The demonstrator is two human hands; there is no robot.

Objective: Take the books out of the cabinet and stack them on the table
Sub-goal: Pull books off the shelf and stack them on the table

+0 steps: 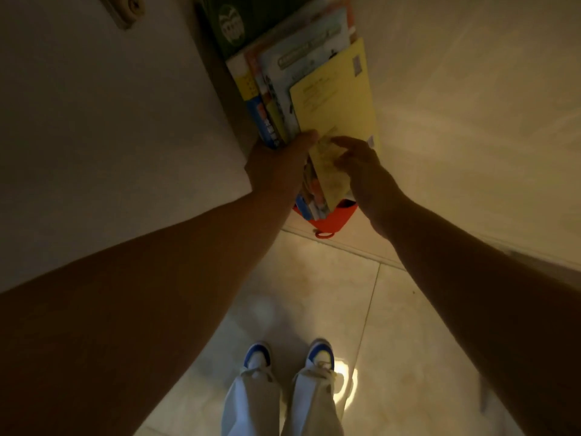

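Note:
Several books (276, 99) stand packed in the narrow open cabinet, between a white door (110, 121) on the left and a pale wall on the right. A yellow book (336, 102) is the nearest one on the right. My left hand (279, 162) grips the lower edge of the row of books, thumb on the yellow book's corner. My right hand (361, 165) touches the yellow book's lower right part with its fingers. More books (317, 196) show on a lower level between my wrists. The table is not in view.
A red object with a loop handle (327, 218) lies at the cabinet's foot under the lower books. A green book (239, 23) stands on a higher shelf. Pale floor tiles (314, 294) stretch toward my feet (289, 357). A door handle (132, 7) sits at top left.

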